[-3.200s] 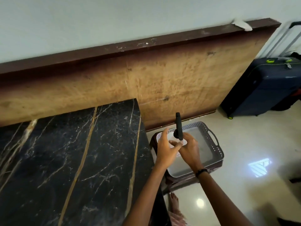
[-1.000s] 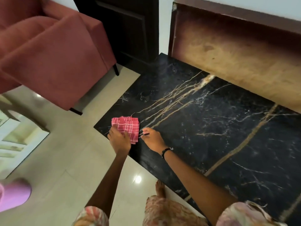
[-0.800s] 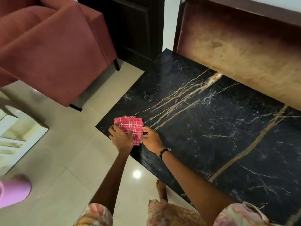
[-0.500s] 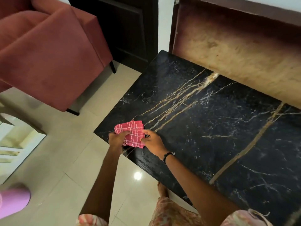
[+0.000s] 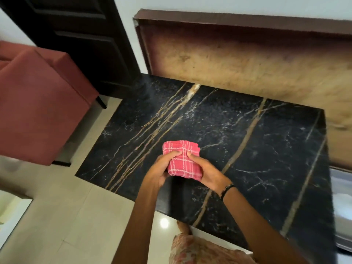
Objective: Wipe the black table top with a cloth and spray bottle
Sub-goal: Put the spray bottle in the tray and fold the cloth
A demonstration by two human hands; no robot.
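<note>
A folded red cloth (image 5: 182,160) with white checks is held above the black marble table top (image 5: 247,141), near its front middle. My left hand (image 5: 162,168) grips the cloth's left side with the thumb on top. My right hand (image 5: 206,170), with a black band at the wrist, grips its right side. The table top has gold and white veins and nothing lies on it. No spray bottle is in view.
A red armchair (image 5: 38,103) stands on the tiled floor at the left. Behind it is a dark door (image 5: 82,39). A wooden board (image 5: 247,60) leans on the wall behind the table. A grey basket edge (image 5: 341,206) shows at the right.
Both hands lifted the cloth from the table's left front corner and carried it toward the middle. The view swung right, so the table's right end shows.
</note>
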